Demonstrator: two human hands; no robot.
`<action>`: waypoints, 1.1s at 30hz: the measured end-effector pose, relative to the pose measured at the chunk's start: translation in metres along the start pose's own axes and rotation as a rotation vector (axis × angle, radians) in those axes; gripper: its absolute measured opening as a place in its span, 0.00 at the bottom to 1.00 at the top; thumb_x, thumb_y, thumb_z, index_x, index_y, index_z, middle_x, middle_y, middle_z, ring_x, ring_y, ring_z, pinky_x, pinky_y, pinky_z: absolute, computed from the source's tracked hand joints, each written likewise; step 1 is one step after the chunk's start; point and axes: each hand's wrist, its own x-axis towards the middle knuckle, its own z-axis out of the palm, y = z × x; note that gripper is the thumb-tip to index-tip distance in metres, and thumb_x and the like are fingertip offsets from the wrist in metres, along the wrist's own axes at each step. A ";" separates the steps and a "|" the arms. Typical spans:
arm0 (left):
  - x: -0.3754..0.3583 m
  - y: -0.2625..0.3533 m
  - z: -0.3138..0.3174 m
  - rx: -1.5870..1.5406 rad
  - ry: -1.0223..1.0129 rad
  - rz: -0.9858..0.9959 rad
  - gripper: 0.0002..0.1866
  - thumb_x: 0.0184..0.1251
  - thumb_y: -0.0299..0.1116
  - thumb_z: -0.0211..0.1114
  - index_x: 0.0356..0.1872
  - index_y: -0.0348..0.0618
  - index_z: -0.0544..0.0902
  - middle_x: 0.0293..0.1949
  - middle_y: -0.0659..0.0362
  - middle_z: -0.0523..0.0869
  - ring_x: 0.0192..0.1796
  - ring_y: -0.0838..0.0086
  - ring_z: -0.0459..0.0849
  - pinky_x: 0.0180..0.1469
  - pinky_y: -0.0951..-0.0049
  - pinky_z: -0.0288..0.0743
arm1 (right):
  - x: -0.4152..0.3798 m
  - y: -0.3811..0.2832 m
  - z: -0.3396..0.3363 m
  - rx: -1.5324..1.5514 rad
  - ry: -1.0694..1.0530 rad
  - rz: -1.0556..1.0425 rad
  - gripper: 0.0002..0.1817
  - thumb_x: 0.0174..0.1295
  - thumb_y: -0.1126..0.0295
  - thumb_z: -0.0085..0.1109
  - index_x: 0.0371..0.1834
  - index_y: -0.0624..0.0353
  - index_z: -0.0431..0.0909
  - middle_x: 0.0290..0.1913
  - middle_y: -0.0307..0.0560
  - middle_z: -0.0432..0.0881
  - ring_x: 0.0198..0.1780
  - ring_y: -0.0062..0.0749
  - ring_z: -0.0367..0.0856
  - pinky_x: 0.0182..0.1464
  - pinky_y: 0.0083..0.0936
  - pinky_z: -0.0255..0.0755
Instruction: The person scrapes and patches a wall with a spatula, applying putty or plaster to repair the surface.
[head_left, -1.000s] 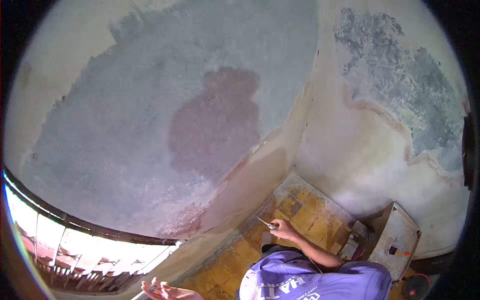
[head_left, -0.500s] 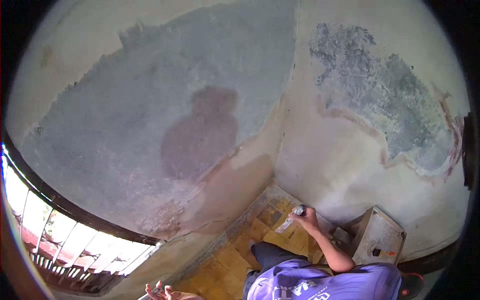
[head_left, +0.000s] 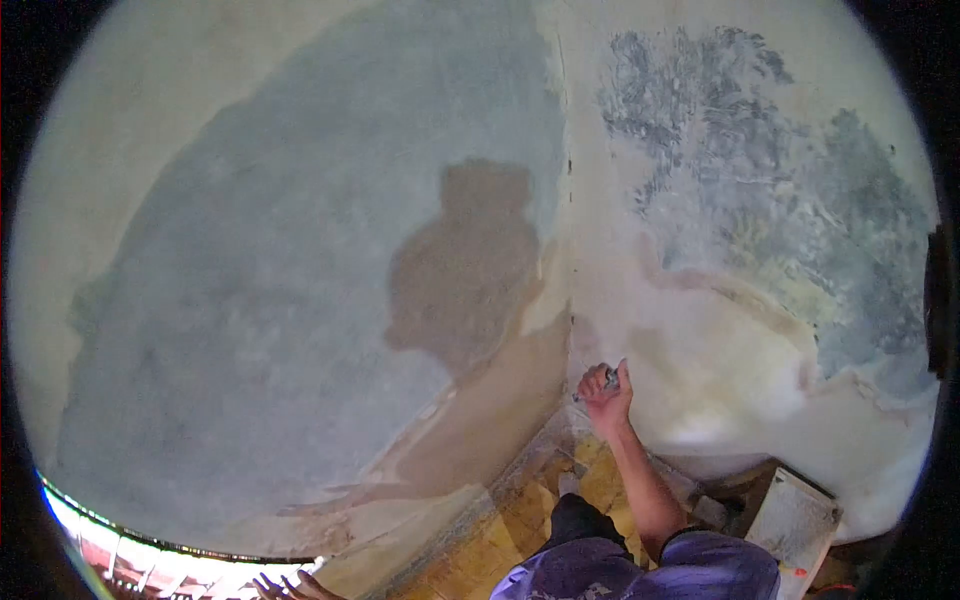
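Observation:
My right hand (head_left: 607,403) is raised in front of the wall corner, fingers curled around a putty knife (head_left: 611,377). Only part of its grey handle shows between the fingers; the blade is mostly hidden. My left hand (head_left: 290,588) is at the bottom edge, near the barred window, with its fingers spread and the palm cut off by the frame. A large grey patch (head_left: 250,330) covers the left wall (head_left: 110,130). On the right wall (head_left: 690,350) is a blotchy grey patch (head_left: 700,120) with a brownish edge below it.
A whitish, dusty box-like piece (head_left: 795,520) stands low at the right, with a small red object (head_left: 800,572) on it. Yellow tiled floor (head_left: 490,540) lies below the corner. The barred window (head_left: 150,570) is at lower left. My shadow falls on the left wall.
My right hand has risen from above the floor to the wall corner, with the putty knife turned. The view has shifted, so the window sits lower. My left hand is lower in view.

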 end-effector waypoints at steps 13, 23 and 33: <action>-0.012 0.105 0.145 0.384 -0.009 0.601 0.49 0.45 0.35 0.82 0.69 0.42 0.62 0.67 0.48 0.66 0.66 0.54 0.69 0.57 0.53 0.80 | 0.199 -0.045 0.069 0.306 -0.007 -0.553 0.32 0.67 0.38 0.37 0.11 0.49 0.60 0.09 0.34 0.57 0.12 0.25 0.52 0.17 0.23 0.51; -0.008 0.109 0.165 0.284 0.047 0.599 0.44 0.48 0.29 0.80 0.66 0.39 0.64 0.67 0.46 0.67 0.65 0.53 0.70 0.56 0.53 0.81 | 0.213 -0.050 0.068 0.322 0.084 -0.512 0.32 0.66 0.39 0.37 0.10 0.48 0.59 0.08 0.31 0.57 0.09 0.21 0.51 0.13 0.21 0.47; -0.021 0.091 0.171 0.245 0.026 0.503 0.41 0.52 0.21 0.75 0.68 0.43 0.64 0.70 0.50 0.62 0.68 0.58 0.67 0.64 0.53 0.76 | 0.218 -0.013 0.082 0.239 0.301 -0.271 0.31 0.66 0.38 0.36 0.11 0.47 0.59 0.08 0.30 0.56 0.09 0.20 0.51 0.12 0.20 0.47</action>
